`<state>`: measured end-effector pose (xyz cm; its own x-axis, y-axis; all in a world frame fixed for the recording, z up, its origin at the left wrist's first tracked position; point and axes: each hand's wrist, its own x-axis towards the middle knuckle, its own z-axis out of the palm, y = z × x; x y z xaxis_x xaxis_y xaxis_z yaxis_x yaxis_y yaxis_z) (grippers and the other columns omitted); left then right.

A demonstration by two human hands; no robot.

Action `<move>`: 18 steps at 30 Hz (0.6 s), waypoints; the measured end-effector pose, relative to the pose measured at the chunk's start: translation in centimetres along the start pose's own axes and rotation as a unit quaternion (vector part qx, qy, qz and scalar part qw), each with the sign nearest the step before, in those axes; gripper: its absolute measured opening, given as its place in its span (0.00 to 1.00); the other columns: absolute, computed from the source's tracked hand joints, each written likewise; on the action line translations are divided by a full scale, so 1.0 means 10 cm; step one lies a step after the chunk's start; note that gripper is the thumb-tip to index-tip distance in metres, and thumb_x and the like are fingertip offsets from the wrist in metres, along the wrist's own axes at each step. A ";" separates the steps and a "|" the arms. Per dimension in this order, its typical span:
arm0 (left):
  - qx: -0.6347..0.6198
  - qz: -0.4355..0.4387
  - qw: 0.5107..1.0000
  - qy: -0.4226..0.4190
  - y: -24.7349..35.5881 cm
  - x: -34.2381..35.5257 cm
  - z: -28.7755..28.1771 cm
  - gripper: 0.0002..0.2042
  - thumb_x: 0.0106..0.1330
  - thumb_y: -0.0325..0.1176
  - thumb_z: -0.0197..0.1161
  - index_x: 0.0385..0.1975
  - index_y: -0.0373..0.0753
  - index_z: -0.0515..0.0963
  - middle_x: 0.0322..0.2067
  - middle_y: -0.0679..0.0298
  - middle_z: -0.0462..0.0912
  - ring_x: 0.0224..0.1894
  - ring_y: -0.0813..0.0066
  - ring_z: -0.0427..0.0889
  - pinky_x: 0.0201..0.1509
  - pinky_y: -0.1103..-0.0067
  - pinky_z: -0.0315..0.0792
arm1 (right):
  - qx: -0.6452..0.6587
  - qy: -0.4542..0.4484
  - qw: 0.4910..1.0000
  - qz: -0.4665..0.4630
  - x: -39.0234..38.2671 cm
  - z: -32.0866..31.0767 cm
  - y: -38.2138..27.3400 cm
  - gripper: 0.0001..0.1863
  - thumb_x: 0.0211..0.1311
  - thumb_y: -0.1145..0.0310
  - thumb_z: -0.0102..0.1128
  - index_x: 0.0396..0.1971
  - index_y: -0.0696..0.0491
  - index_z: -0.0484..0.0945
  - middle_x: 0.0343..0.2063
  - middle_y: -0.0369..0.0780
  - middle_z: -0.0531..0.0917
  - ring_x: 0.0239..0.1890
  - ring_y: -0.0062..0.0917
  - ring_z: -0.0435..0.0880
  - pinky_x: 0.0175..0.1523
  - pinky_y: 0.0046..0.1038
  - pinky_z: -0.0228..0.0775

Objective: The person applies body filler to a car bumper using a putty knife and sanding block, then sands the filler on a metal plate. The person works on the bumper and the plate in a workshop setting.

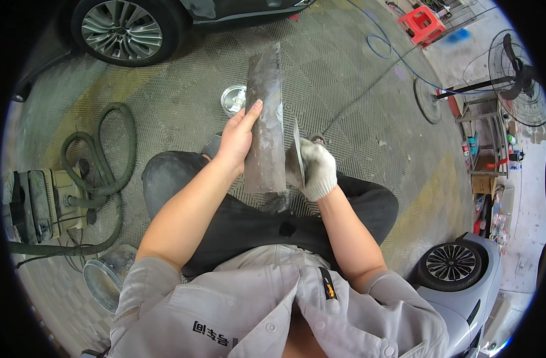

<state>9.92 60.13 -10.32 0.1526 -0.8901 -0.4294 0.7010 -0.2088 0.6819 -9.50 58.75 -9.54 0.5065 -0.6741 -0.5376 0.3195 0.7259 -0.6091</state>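
My bare left hand (238, 136) grips a long, flat grey board (265, 143) by its left edge, thumb on top. The board stands lengthwise in front of me, with pale smears on its face and a rough far end. In a white knit glove, my right hand (318, 170) is closed around a thin metal scraper (297, 149), seen nearly edge-on just right of the board. Whether the scraper touches the board I cannot tell. Past my left hand, an open round tin (232, 100) with a white tube-like thing in it sits on the floor.
Green ribbed hose (129, 143) loops from a dusty machine (43, 203) at left, near a clear bucket (102, 283). A dark car's wheel (122, 33) stands far left. Rightward are a fan (517, 77), a red stool (422, 25), shelves (488, 140) and a silver car (485, 262).
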 end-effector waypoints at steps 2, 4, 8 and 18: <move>0.011 -0.005 1.000 0.020 0.01 -0.01 0.02 0.21 0.81 0.51 0.67 0.58 0.38 0.83 0.49 0.65 0.90 0.46 0.76 0.89 0.53 0.76 0.83 | -0.056 -0.072 0.996 -0.004 -0.10 -0.06 0.04 0.29 0.58 0.62 0.67 0.56 0.64 0.79 0.35 0.37 0.87 0.26 0.21 0.84 0.28 0.24 0.77; 0.038 -0.019 0.999 0.028 0.01 -0.04 0.05 0.22 0.81 0.52 0.67 0.58 0.38 0.83 0.50 0.65 0.90 0.47 0.76 0.89 0.54 0.76 0.83 | -0.066 -0.166 0.984 0.020 -0.10 -0.09 0.08 0.29 0.61 0.69 0.62 0.61 0.69 0.78 0.48 0.46 0.90 0.47 0.30 0.91 0.54 0.30 0.85; 0.039 -0.088 0.995 0.015 0.09 -0.07 0.07 0.23 0.80 0.54 0.67 0.56 0.39 0.84 0.44 0.66 0.90 0.41 0.76 0.88 0.48 0.76 0.82 | -0.130 0.020 0.977 -0.166 0.04 -0.19 0.03 0.18 0.68 0.71 0.59 0.53 0.66 0.82 0.32 0.38 0.87 0.28 0.18 0.84 0.35 0.22 0.78; -0.041 -0.360 0.886 -0.290 0.03 -0.10 -0.15 0.21 0.91 0.51 0.42 0.36 0.45 0.71 0.14 0.76 0.60 0.13 0.87 0.54 0.13 0.86 0.50 | -0.628 0.221 0.655 -0.358 0.10 -0.71 -0.88 0.12 0.63 0.64 0.67 0.33 0.59 0.81 0.26 0.52 0.84 0.30 0.50 0.86 0.38 0.43 0.77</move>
<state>11.05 61.54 -10.60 -0.7216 -0.6010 -0.3436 0.5231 -0.7985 0.2980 -17.45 50.72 -8.88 0.2173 -0.9553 0.2006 -0.7025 -0.2957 -0.6473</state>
